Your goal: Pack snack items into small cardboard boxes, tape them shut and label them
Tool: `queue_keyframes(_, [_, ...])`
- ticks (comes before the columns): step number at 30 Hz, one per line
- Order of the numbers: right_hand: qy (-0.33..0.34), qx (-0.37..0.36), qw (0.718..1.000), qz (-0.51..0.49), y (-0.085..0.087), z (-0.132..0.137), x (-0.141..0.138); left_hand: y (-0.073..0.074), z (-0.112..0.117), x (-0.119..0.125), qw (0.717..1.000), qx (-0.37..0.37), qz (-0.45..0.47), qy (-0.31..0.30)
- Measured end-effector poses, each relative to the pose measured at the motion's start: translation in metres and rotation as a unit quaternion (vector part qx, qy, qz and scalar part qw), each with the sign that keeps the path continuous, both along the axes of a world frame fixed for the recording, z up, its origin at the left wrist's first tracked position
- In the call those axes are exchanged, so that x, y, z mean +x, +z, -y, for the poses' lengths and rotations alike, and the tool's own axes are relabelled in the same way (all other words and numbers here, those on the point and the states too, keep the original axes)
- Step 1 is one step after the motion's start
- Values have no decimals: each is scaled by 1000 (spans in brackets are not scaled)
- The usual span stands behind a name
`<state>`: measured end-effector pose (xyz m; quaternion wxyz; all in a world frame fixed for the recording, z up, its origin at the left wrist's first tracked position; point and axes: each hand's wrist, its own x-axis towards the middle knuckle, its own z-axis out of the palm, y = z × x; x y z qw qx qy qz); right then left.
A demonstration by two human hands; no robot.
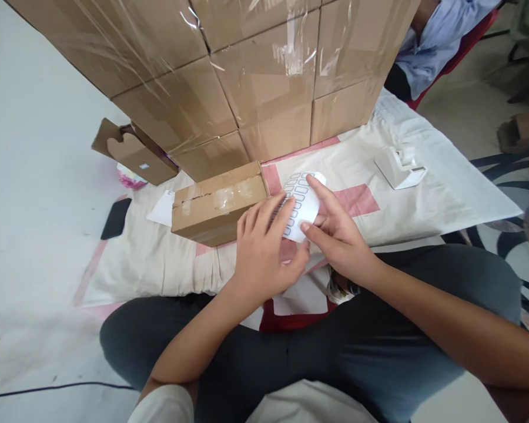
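A small white sheet (307, 208) printed with rows of blue-outlined rounded labels, seemingly a label sheet, is between my hands, bent into a curve. My right hand (341, 238) grips its right edge, with the thumb on the front and other fingers behind. From the left, my left hand (267, 247) lays its fingers over the printed side, its thumb near the lower edge. Just beyond my left hand, a closed cardboard box (223, 202) with clear tape on top rests on the cloth.
Large taped cartons (264, 76) are stacked behind. An open cardboard box (136, 155), a black phone-like slab (116, 218) and white paper (162, 208) lie left. A white tape dispenser (401, 166) stands right on the cloth (150, 270). Another person's sleeve (445, 41) shows upper right.
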<state>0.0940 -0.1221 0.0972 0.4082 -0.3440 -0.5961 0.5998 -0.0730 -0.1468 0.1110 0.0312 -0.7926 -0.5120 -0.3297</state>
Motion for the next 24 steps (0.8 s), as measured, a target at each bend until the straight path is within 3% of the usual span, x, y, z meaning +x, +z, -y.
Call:
queue_keyframes(6, [-26,110,990,87,-10,3,0,-2,-5,0,993,91,15,77])
queue_keyframes(12, [-16,189,974,127,-10,6,6,2,-1,-1,994,87,28,51])
queue_keyframes(17, [25,213,967,138,-7,4,9,2,2,-2,990,131,-9,49])
queue_keyframes(24, [27,266,947,176,-15,3,8,7,1,-7,988,148,-25,39])
